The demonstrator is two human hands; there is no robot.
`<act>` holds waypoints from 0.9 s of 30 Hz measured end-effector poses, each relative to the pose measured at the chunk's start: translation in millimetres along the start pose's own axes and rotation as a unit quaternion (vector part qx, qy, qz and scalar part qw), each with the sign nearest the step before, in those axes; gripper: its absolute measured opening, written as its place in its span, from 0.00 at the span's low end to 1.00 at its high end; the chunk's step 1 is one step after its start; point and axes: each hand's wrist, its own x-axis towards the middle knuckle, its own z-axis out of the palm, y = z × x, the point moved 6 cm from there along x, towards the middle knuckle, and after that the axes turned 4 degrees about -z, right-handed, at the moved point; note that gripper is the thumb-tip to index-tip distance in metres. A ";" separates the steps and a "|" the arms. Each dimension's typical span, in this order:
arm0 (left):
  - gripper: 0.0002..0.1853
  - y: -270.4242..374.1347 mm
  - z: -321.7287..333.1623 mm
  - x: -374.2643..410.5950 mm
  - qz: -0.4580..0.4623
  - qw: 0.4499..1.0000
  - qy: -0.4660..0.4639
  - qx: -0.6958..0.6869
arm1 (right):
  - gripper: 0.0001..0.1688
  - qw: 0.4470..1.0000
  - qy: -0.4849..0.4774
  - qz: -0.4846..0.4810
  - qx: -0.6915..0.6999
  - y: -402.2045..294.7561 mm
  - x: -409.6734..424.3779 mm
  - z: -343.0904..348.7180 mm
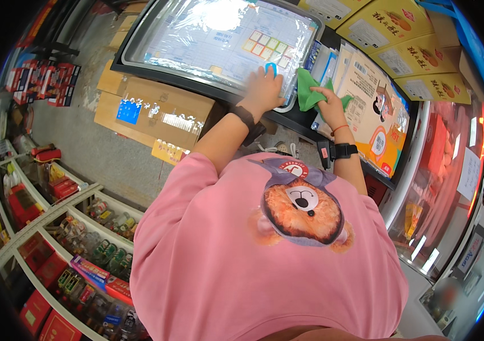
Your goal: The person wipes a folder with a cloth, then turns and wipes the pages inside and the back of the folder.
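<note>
My left hand (264, 90) is partly blurred and rests over the near right corner of a shallow metal tray (137, 55). Something small and blue (271, 69) shows at its fingertips; whether it is gripped I cannot tell. Clear plastic film (182, 47) covers printed sheets inside the tray. To the right, my right hand (331, 102) is closed on a green cloth (309, 90), which hangs beside the tray's right end. Under and beside that hand lie packaged paper goods (363, 93) with a cartoon print.
Yellow printed cartons (389, 25) are stacked at the upper right. Cardboard boxes (165, 106) stand below the tray's left side. A lit glass display case (442, 170) is on the right. Shelves with bottles (109, 251) fill the lower left. Red packs (45, 83) are stacked farther left.
</note>
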 end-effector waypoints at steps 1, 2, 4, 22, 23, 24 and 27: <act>0.20 -5.3 7.4 3.8 -0.003 0.999 -0.036 -0.031 | 0.22 1.000 0.000 -0.006 -0.001 0.4 -1.0 0.3; 0.17 -13.0 14.0 9.6 -0.005 0.995 -0.072 -0.062 | 0.23 1.000 0.002 0.003 0.008 2.5 -1.9 1.3; 0.13 -25.1 20.6 11.4 -0.021 0.986 -0.090 -0.137 | 0.23 1.000 0.005 0.005 0.010 3.2 -4.0 1.5; 0.10 -34.2 7.3 12.5 -0.051 0.938 -0.075 -0.335 | 0.25 0.996 0.022 0.050 0.075 9.1 -9.3 2.6; 0.10 -43.6 7.8 15.0 -0.071 0.922 -0.063 -0.375 | 0.25 0.994 0.023 0.054 0.088 6.9 -9.6 1.5; 0.11 -55.9 9.6 16.6 -0.093 0.905 -0.048 -0.412 | 0.25 0.994 0.023 0.050 0.092 3.0 -8.8 1.5; 0.10 -57.9 -34.2 17.3 -0.228 0.825 -0.056 -0.514 | 0.24 0.990 0.023 0.079 0.115 -4.9 -11.6 -1.8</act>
